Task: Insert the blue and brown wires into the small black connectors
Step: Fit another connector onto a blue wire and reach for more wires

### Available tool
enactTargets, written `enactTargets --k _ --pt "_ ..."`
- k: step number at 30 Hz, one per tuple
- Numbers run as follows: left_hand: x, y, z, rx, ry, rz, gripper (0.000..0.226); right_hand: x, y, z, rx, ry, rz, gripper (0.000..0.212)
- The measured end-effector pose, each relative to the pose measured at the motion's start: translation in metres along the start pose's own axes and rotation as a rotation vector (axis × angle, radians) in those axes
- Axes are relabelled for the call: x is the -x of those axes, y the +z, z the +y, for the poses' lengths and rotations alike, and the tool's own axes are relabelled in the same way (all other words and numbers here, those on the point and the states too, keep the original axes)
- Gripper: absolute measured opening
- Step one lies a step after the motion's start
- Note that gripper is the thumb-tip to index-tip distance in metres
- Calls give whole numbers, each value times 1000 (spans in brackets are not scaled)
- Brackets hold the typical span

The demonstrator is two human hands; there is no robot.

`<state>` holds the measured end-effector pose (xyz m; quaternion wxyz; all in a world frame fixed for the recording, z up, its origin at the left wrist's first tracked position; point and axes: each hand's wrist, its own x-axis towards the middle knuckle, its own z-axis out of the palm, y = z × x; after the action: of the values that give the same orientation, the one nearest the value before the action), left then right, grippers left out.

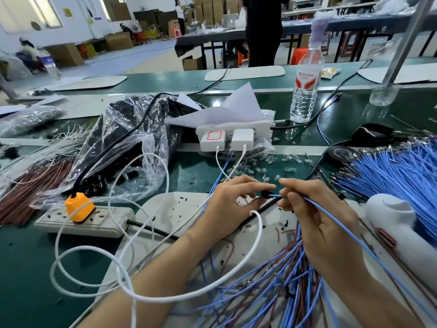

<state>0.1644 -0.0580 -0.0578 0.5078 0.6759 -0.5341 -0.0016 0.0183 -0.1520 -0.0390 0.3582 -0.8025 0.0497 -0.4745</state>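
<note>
My left hand (pixel 233 204) pinches a small black connector (pixel 266 194) between thumb and forefinger. My right hand (pixel 316 214) pinches a blue wire (pixel 350 233) near its tip, and the tip touches the connector's opening. The wire trails back over my right wrist toward the lower right. A loose pile of blue and brown wires (pixel 279 287) lies below both hands on a white mat (pixel 170 209). A large bundle of blue wires (pixel 399 171) lies at the right, and a bundle of brown wires (pixel 30 188) at the left.
A clear plastic bag of black connectors (pixel 127 147) sits left of centre. A power strip with an orange plug (pixel 79 207), white chargers (pixel 227 137) with looping white cables, a water bottle (pixel 306 86) and a white tool (pixel 397 221) surround the mat. Several clear parts litter the green table.
</note>
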Motion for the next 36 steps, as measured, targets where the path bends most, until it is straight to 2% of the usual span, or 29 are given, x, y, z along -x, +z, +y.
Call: enactTargets --k 9,22,25,27,29,31,33,36 --pt "0 -2 2 -136 63 -44 32 -2 0 7 -24 63 -35 22" --pt "0 -2 1 -182 126 -78 33 -1 3 19 -238 296 -25 21" --pt "0 -2 -1 -119 66 -86 35 -1 5 20 -284 371 -55 20" --pt "1 -3 -3 -48 -17 -74 30 -1 4 21 -310 395 -52 21" --pt "1 -2 -3 -33 -20 -46 20 -2 3 21 -341 406 -70 22" --pt "1 -2 -3 -14 10 -32 11 -2 3 22 -315 409 -121 27" --pt "1 -2 -3 -9 40 -37 10 0 4 23 -186 383 -166 36" --pt "1 -1 -4 -54 85 -70 12 1 3 25 -182 417 -134 33"
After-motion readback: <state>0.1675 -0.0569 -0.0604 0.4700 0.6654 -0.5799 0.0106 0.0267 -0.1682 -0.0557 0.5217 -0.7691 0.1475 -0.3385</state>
